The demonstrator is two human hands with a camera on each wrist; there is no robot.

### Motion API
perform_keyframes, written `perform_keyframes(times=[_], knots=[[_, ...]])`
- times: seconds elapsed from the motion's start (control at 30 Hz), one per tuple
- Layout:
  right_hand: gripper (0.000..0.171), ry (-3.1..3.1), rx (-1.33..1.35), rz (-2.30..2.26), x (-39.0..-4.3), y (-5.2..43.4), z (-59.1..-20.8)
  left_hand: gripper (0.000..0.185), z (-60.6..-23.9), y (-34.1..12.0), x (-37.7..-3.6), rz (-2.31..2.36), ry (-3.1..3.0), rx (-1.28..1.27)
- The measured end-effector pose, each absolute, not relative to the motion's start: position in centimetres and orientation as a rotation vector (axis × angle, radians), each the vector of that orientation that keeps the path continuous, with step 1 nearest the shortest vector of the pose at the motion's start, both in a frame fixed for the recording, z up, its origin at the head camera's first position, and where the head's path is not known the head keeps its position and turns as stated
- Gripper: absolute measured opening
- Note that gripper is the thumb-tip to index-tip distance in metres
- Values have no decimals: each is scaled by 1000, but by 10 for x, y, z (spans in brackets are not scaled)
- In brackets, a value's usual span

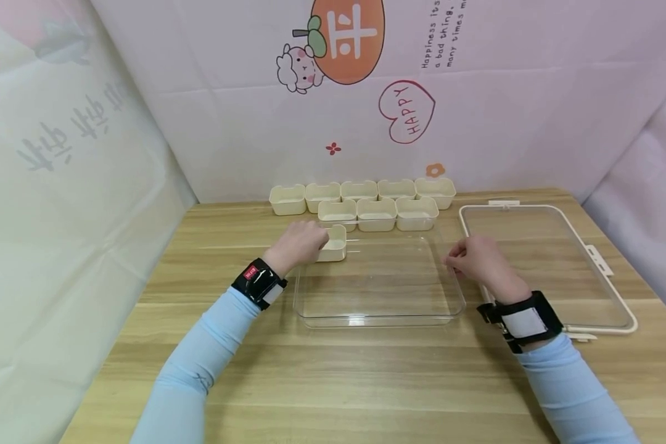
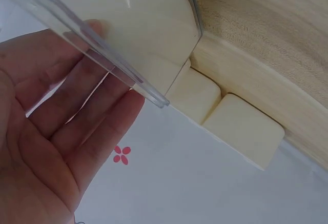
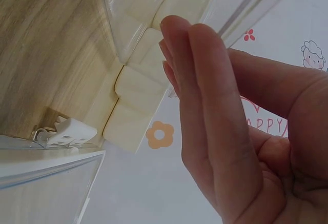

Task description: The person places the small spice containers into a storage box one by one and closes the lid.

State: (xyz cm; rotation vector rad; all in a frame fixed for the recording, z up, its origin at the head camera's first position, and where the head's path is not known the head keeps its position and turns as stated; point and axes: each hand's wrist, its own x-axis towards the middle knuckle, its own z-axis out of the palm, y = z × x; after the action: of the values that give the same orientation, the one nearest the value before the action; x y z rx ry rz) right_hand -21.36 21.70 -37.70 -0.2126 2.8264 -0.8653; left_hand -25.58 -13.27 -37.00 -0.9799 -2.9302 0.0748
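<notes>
A clear plastic box (image 1: 377, 277) stands in the middle of the wooden table. Over its left side, my left hand (image 1: 301, 243) holds a small cream bin (image 1: 335, 245) by the wall. In the left wrist view, fingertips of the left hand (image 2: 66, 90) meet the cream bin (image 2: 148, 24) beside the clear rim; the thumb is hidden. At the box's right wall, my right hand (image 1: 480, 262) pinches the upper edge between thumb and fingers. The right wrist view shows that clear rim (image 3: 251, 16) passing behind the fingertips of the right hand (image 3: 225, 111).
Several more cream bins (image 1: 377, 213) stand in two rows behind the box, against the printed cloth backdrop (image 1: 227, 123). To the right lies a clear lid (image 1: 549, 265) with a white frame and clips. Bare wooden table (image 1: 333, 382) shows in front of the box.
</notes>
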Motion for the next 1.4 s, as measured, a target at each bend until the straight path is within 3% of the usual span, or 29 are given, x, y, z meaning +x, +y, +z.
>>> perform_keyframes(times=[0.4, 0.73, 1.4], knots=[[24, 2849, -225, -839, -215, 220, -380, 31, -371, -134, -254, 81, -2924, -986], [24, 2852, -212, -836, -216, 219, -380, 11, -371, -136, -253, 86, -2919, -972], [22, 2868, -219, -856, -216, 218, -382, 8, -350, -132, -275, -98, -2806, -984]])
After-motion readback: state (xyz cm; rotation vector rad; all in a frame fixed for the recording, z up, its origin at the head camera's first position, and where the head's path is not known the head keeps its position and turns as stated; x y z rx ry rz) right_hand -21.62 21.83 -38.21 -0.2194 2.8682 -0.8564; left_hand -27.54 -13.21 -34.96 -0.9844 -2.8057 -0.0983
